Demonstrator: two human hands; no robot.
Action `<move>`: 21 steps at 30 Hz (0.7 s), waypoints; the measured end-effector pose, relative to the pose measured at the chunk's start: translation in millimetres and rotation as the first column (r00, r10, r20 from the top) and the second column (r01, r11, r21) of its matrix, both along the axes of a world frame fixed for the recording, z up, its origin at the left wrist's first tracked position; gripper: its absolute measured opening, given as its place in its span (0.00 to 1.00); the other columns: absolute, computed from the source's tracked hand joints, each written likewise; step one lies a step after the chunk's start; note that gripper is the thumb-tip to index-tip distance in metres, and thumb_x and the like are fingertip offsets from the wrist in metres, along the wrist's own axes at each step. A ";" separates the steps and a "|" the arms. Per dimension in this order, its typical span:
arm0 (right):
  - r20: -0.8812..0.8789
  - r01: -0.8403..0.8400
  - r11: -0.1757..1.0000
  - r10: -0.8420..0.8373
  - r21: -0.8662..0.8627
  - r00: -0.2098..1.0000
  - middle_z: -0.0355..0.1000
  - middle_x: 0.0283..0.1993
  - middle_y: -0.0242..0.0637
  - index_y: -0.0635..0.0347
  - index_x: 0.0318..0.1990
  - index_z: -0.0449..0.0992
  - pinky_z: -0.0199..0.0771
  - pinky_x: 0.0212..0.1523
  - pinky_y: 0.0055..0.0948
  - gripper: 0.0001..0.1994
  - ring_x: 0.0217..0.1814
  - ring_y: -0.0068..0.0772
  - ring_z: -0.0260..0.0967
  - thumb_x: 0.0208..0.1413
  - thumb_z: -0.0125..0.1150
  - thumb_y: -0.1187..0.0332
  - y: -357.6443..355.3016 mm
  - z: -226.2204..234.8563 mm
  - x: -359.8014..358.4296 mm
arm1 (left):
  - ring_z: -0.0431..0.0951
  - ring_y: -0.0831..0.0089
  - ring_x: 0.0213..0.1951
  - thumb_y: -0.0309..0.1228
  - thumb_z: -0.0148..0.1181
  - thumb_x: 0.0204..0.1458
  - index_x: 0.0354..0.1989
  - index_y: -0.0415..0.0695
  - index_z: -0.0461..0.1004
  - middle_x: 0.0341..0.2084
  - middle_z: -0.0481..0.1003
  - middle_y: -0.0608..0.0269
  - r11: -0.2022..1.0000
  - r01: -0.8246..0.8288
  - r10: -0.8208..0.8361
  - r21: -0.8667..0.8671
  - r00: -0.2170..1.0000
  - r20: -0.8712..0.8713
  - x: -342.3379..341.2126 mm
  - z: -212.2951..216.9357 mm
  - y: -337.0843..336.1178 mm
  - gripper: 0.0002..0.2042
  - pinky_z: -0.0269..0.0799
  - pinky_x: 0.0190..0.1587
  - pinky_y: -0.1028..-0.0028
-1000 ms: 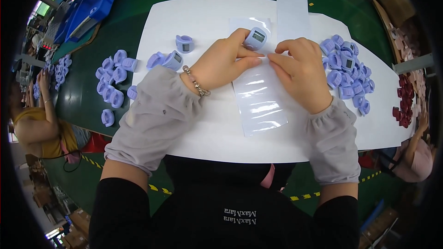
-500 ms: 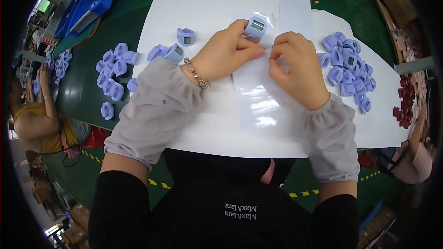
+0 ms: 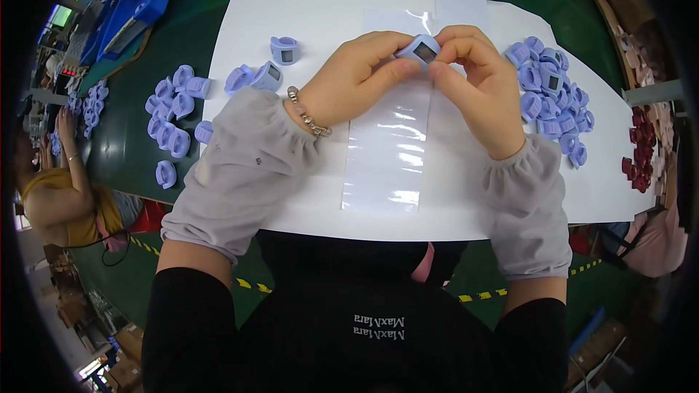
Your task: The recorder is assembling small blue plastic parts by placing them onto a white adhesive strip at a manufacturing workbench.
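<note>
A light-purple digital watch with a small grey display is held above the white sheet. My left hand grips it from the left between thumb and fingers. At its right corner, my right hand pinches the edge with thumb and fingertips; whether those fingertips also hold a thin film cannot be made out. Beneath my hands lies a glossy clear film strip. Near my left wrist sit a few similar watches, one standing alone. Right of my right hand is a pile of purple watches.
More purple watches lie on the green table to the left. A white paper is at the back, a blue bin at far left. Dark-red pieces are at far right. People sit on both sides.
My right hand has moved from beside the watch to its right corner. The watch has tilted and come slightly lower and to the right. The film strip appears shifted left.
</note>
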State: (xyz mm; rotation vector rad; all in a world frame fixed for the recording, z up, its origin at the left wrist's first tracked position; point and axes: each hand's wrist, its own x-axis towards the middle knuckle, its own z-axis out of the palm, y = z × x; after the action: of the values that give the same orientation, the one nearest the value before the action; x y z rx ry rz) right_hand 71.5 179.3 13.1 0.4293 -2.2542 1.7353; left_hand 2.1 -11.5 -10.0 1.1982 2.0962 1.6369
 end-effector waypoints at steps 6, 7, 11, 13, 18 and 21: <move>0.019 0.022 1.000 -0.021 -0.015 1.000 0.65 0.45 0.34 0.66 0.32 0.70 0.64 0.44 0.21 0.03 0.43 0.23 0.62 0.49 0.57 0.79 -1.1 -0.8 -0.8 | 0.73 0.76 0.41 0.30 0.51 0.58 0.48 0.36 0.71 0.39 0.74 0.62 0.999 -0.021 0.015 -0.046 0.990 -0.141 -1.0 0.1 0.5 0.13 0.68 0.46 0.77; 0.016 0.021 1.000 -0.021 -0.013 1.000 0.65 0.45 0.34 0.66 0.32 0.70 0.64 0.44 0.22 0.03 0.43 0.23 0.62 0.49 0.57 0.79 -0.9 -0.8 -1.0 | 0.73 0.76 0.41 0.30 0.51 0.58 0.48 0.36 0.70 0.39 0.74 0.62 0.998 -0.022 0.014 -0.057 0.991 -0.132 -0.9 0.4 0.3 0.13 0.68 0.46 0.77; -0.010 -0.025 1.000 0.025 -0.013 1.000 0.66 0.45 0.33 0.66 0.32 0.70 0.64 0.44 0.22 0.03 0.43 0.23 0.63 0.49 0.58 0.79 -0.5 2.1 0.2 | 0.73 0.76 0.40 0.30 0.51 0.59 0.48 0.36 0.70 0.38 0.74 0.63 1.000 -0.029 0.029 -0.001 0.996 -0.079 -0.1 -2.1 0.5 0.13 0.68 0.45 0.77; -0.012 -0.004 1.000 0.004 0.019 1.000 0.66 0.44 0.33 0.66 0.32 0.70 0.64 0.45 0.22 0.04 0.43 0.23 0.63 0.49 0.58 0.79 0.2 2.7 0.0 | 0.73 0.76 0.40 0.30 0.51 0.59 0.48 0.36 0.71 0.38 0.74 0.62 1.000 -0.019 0.019 0.000 0.996 -0.082 -1.1 -1.5 0.9 0.13 0.68 0.45 0.77; -0.015 0.039 0.998 -0.038 0.053 0.999 0.66 0.43 0.33 0.66 0.32 0.71 0.64 0.45 0.22 0.04 0.43 0.23 0.63 0.49 0.58 0.79 -0.1 -1.8 -1.3 | 0.73 0.76 0.40 0.30 0.51 0.59 0.48 0.36 0.71 0.38 0.74 0.62 1.000 -0.005 0.003 -0.023 0.995 -0.104 -2.1 -3.8 1.7 0.13 0.68 0.45 0.77; -0.026 0.049 0.998 -0.048 0.031 0.999 0.67 0.43 0.33 0.66 0.32 0.71 0.64 0.46 0.22 0.04 0.43 0.23 0.63 0.49 0.58 0.79 -2.4 -1.2 -1.4 | 0.73 0.77 0.40 0.29 0.51 0.58 0.47 0.36 0.71 0.37 0.74 0.63 0.999 -0.021 0.016 -0.040 0.992 -0.123 -1.1 -1.6 0.6 0.12 0.68 0.44 0.77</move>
State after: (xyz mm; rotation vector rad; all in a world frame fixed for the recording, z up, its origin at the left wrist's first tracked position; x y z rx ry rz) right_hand 70.1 176.9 11.9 0.3973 -2.2584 1.6632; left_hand 1.0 -10.9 -11.6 1.3014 2.2093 1.5566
